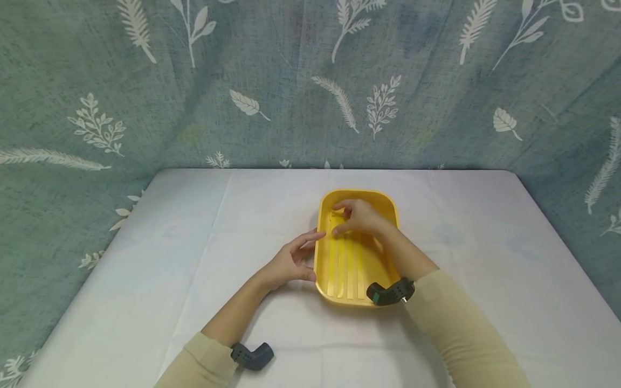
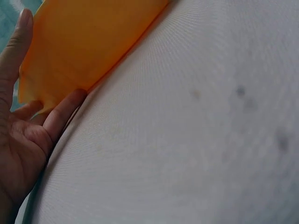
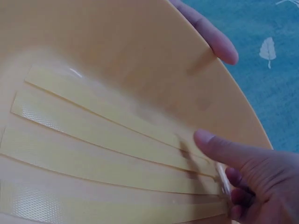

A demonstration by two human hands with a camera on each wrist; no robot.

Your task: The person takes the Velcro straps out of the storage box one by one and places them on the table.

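Sitting on the white table, toward its far edge and slightly right of center in the head view: one yellow tray, rounded corners, long side running near to far. On its floor: pale yellow strips, four visible, side by side along the length, small gaps between. Mesh-like texture shows where light hits them.

Right hand is inside the tray, toward the far end, over the strip ends. Thumb and index finger apart, clear gap between the tips. Other fingers bent, next to something shiny at the strip ends; can't tell if they touch it or what it is.

Left hand is at the tray's left long side, fingers spread, against the outside wall. Index fingertip up by the rim, thumb lower, nearer the front corner. Left wrist view has fingers along the orange-looking wall, one low by its bottom edge.

Further out: beige sleeves on both arms, dark gadget at each wrist. Behind the table, blue-green curtain with white leaf print.
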